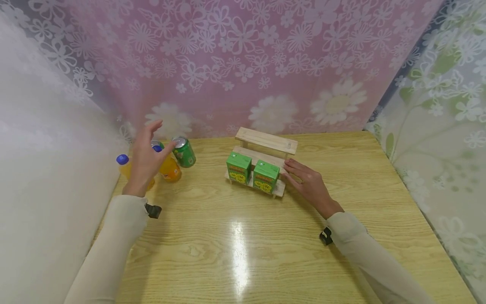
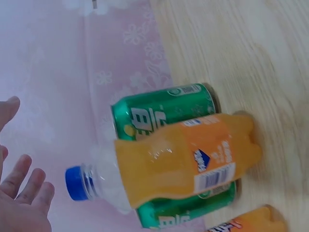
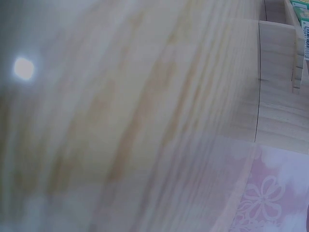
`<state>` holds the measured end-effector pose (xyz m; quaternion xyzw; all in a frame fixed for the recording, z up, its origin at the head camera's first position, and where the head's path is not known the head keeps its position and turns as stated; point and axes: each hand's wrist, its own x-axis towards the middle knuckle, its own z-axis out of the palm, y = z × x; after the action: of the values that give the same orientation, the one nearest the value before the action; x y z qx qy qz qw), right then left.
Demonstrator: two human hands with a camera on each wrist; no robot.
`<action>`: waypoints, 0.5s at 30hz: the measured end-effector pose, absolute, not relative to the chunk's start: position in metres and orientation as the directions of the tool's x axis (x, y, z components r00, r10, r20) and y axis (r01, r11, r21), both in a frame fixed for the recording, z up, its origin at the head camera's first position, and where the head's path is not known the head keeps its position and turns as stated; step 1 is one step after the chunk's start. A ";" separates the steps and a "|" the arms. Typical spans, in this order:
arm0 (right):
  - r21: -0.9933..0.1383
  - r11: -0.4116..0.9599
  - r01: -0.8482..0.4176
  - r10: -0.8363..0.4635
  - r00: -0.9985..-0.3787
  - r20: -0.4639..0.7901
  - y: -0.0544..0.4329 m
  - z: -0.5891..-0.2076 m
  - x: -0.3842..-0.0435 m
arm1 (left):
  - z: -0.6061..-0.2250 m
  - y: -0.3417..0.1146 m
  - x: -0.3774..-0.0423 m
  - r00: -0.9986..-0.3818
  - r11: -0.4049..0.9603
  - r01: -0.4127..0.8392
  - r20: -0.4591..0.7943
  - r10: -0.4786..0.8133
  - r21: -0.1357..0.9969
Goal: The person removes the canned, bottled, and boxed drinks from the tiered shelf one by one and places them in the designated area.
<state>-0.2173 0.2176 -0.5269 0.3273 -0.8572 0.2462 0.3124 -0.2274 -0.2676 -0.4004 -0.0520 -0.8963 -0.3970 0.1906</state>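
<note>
My left hand (image 1: 144, 158) is raised over the drinks at the left, its thumb and fingers spread apart with nothing between them. Beneath it stand an orange soda bottle (image 1: 170, 169) with a blue cap and a green can (image 1: 184, 153). The left wrist view has the orange bottle (image 2: 178, 157) upright between two green cans, beyond the left hand's fingers (image 2: 36, 191). My right hand (image 1: 308, 182) holds the right end of a small tiered wooden rack (image 1: 265, 140), thumb and fingertips at its middle shelf. Two green drink cartons (image 1: 239, 167) stand on the rack's lowest shelf.
A second orange bottle (image 1: 123, 160) stands by the white wall (image 1: 49, 169) at the left, partly behind the left hand. Another green can (image 1: 157, 143) is mostly hidden there. A flowered pink curtain (image 1: 228, 63) hangs along the back edge of the wooden table (image 1: 197, 245).
</note>
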 end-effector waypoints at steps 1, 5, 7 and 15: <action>-0.218 0.665 -0.714 -0.406 -0.591 0.697 0.218 -0.527 -0.217 | -0.399 -0.266 -0.228 -0.924 0.677 0.251 0.379 -0.045 0.692; -0.220 0.661 -0.717 -0.403 -0.587 0.702 0.218 -0.527 -0.218 | -0.396 -0.257 -0.229 -0.930 0.656 0.282 0.367 0.007 0.701; -0.219 0.658 -0.721 -0.404 -0.583 0.705 0.218 -0.527 -0.217 | -0.395 -0.253 -0.231 -0.925 0.660 0.307 0.378 0.038 0.685; -0.214 0.655 -0.725 -0.407 -0.577 0.708 0.217 -0.525 -0.217 | -0.403 -0.233 -0.240 -0.885 0.643 0.450 0.404 0.230 0.620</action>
<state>-0.2171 0.2169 -0.5255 0.3320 -0.8522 0.2494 0.3182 -0.2399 -0.2331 -0.4028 -0.1899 -0.8946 -0.3773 0.1458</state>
